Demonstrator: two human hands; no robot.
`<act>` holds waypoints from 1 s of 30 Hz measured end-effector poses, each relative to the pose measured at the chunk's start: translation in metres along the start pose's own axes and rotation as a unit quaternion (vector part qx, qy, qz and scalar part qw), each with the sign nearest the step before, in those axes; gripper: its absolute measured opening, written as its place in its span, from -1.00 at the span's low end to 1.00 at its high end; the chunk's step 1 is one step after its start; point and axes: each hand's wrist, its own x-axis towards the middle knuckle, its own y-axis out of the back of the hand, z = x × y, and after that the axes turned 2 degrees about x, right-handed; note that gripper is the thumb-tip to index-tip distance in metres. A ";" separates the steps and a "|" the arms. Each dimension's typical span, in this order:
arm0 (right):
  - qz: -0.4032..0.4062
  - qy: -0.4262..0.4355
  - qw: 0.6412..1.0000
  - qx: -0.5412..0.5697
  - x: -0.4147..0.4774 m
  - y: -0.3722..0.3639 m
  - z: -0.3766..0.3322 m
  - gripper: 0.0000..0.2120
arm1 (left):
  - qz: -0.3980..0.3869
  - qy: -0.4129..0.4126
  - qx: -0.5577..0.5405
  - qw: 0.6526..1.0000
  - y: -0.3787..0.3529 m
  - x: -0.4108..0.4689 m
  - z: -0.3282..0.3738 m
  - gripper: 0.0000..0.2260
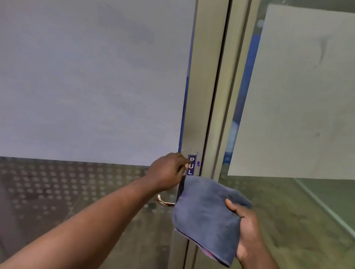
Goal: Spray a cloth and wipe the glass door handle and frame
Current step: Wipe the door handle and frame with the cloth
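A folded blue-grey cloth (205, 215) hangs in front of the door frame (201, 92), held by both hands. My left hand (167, 170) pinches its upper left corner beside the blue "PULL" sticker (191, 164). My right hand (245, 228) grips its right edge, thumb on top. A copper-coloured door handle (164, 201) shows just left of the cloth, below my left wrist; most of the handle is hidden behind the cloth. No spray bottle is in view.
Two glass doors meet at the beige metal frame, with a dark gap (215, 94) between them. White paper sheets (84, 68) (313, 94) cover the upper glass. A dotted film band (55, 186) runs across the left door's lower glass.
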 end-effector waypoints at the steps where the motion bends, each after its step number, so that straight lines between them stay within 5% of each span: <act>1: 0.003 0.001 1.000 0.003 0.005 0.002 0.001 -0.62 | 0.012 -0.012 0.026 1.000 -0.004 0.001 -0.011 -0.67; 12: 0.147 0.079 0.983 0.079 0.066 -0.002 0.031 -0.68 | 0.027 -0.178 0.183 0.966 -0.041 0.046 -0.099 -0.42; 16: 0.287 0.169 0.937 0.108 0.097 -0.014 0.057 -0.71 | 0.022 -0.259 0.242 0.935 -0.043 0.069 -0.121 -0.33; 19: 0.419 0.258 0.867 0.078 0.109 -0.035 0.067 -0.90 | 0.022 -0.297 0.263 0.918 -0.048 0.080 -0.130 -0.31; 22: 0.429 0.327 0.842 0.021 0.114 -0.064 0.076 -0.85 | 0.036 -0.321 0.265 0.908 -0.053 0.085 -0.137 -0.33; 30: 0.371 0.347 0.860 -0.056 0.182 -0.097 0.106 -0.75 | 0.092 -0.365 0.255 0.891 -0.057 0.089 -0.139 -0.41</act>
